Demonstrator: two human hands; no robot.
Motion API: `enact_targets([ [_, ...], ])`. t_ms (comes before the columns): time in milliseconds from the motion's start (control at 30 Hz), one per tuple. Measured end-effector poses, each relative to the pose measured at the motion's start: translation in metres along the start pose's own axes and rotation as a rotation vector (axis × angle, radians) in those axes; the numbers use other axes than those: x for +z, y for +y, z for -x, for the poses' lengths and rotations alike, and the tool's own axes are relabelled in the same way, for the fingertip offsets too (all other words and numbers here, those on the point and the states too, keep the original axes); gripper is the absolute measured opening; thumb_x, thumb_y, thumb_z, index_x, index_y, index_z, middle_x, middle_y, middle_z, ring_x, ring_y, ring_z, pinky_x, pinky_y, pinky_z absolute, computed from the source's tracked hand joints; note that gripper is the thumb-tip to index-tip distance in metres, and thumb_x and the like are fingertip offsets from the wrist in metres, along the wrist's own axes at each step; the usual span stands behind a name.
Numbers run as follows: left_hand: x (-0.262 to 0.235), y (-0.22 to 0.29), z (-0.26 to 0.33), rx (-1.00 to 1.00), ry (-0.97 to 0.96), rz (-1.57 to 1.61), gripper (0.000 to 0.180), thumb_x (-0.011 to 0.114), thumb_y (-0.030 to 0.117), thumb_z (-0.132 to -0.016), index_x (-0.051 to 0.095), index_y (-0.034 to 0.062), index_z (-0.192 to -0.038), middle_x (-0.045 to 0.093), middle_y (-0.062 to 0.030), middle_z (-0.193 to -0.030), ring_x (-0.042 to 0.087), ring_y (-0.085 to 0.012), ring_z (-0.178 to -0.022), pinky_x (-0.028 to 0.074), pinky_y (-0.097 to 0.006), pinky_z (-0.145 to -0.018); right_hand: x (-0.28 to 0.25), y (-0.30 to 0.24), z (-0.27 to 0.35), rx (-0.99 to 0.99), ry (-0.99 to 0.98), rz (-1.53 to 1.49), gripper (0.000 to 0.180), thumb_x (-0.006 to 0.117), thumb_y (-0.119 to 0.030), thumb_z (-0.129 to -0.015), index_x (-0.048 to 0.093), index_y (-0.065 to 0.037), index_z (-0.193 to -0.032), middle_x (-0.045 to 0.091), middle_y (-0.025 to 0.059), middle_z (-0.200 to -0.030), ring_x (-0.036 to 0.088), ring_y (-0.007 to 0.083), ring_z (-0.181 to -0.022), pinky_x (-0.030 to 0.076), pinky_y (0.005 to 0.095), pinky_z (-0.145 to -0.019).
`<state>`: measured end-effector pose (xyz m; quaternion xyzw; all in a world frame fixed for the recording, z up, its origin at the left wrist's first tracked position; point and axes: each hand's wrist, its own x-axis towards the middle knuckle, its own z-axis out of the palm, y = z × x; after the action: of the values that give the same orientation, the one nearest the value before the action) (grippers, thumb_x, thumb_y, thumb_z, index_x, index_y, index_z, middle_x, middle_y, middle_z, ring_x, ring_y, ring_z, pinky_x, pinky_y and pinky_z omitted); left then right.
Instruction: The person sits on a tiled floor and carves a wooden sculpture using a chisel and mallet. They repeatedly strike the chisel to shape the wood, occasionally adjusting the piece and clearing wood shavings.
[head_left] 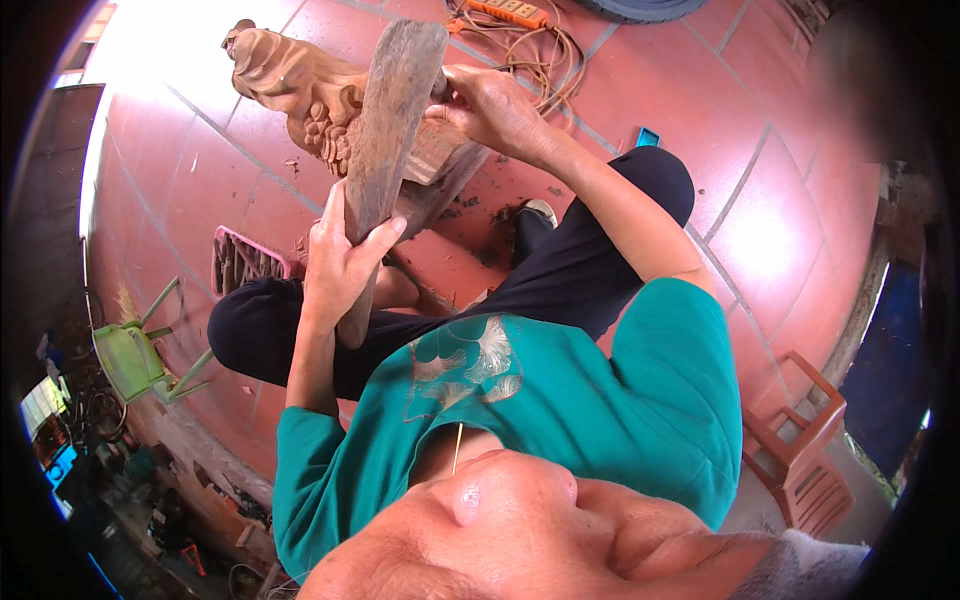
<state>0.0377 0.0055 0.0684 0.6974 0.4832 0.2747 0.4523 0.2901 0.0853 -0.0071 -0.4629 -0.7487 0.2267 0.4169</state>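
Observation:
My left hand point(345, 255) is closed round the lower part of a long, flat, weathered piece of wood point(395, 110), with the thumb across its face. The wood rises upright from my lap and narrows toward its lower end. Beside its upper edge, my right hand point(492, 112) has its fingers curled round something dark and short, partly hidden behind the wood. Beyond both hands lies a carved wooden sculpture point(290, 80) with flowing folds and rounded clusters. Its right end rests by a wooden block point(455, 180), and the flat wood covers its middle.
A pink plastic basket point(222, 250) holding tools stands by my left knee. Past it is a green plastic stool point(130, 360). An orange power strip point(510, 12) and coiled cable point(560, 70) lie at the far side. A brown chair point(800, 440) stands at right. Wood chips dot the tiles.

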Motion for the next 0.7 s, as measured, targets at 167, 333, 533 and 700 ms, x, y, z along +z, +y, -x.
enact_targets([
  [167, -0.005, 0.028, 0.006, 0.005, 0.099, 0.056, 0.041, 0.074, 0.013, -0.089, 0.055, -0.0029, -0.121, 0.070, -0.0086, -0.090, 0.064, -0.0106, -0.076, 0.053, -0.029, -0.068, 0.000, -0.003, -0.001, -0.043, 0.010, 0.048, 0.031, 0.077, -0.020, -0.083, 0.060, 0.002, -0.098, 0.064, 0.0210, -0.089, 0.063, 0.0432, -0.088, 0.053, 0.0479, -0.075],
  [333, -0.001, 0.019, -0.004, 0.048, 0.024, -0.138, 0.037, 0.073, 0.016, -0.090, 0.055, -0.0027, -0.117, 0.069, -0.0083, -0.086, 0.064, -0.0121, -0.072, 0.053, -0.029, -0.066, 0.007, 0.008, 0.002, -0.084, 0.031, 0.091, 0.032, 0.079, -0.023, -0.084, 0.060, 0.000, -0.094, 0.063, 0.0160, -0.082, 0.064, 0.0355, -0.074, 0.050, 0.0431, -0.065],
  [533, -0.007, 0.017, -0.002, -0.121, 0.049, 0.152, 0.038, 0.072, 0.014, -0.090, 0.055, -0.0009, -0.120, 0.063, -0.0033, -0.084, 0.057, -0.0069, -0.067, 0.047, -0.023, -0.060, 0.004, 0.015, 0.001, 0.020, 0.040, 0.045, 0.026, 0.077, -0.021, -0.087, 0.064, -0.002, -0.100, 0.067, 0.0153, -0.080, 0.067, 0.0293, -0.073, 0.051, 0.0388, -0.067],
  [700, -0.012, 0.020, -0.001, -0.019, 0.122, 0.149, 0.041, 0.073, 0.014, -0.090, 0.054, -0.0018, -0.123, 0.064, -0.0028, -0.088, 0.057, -0.0068, -0.068, 0.048, -0.023, -0.060, -0.011, 0.000, -0.007, 0.179, 0.001, -0.083, 0.024, 0.075, -0.020, -0.089, 0.065, -0.004, -0.104, 0.069, 0.0139, -0.084, 0.068, 0.0245, -0.075, 0.051, 0.0358, -0.069],
])
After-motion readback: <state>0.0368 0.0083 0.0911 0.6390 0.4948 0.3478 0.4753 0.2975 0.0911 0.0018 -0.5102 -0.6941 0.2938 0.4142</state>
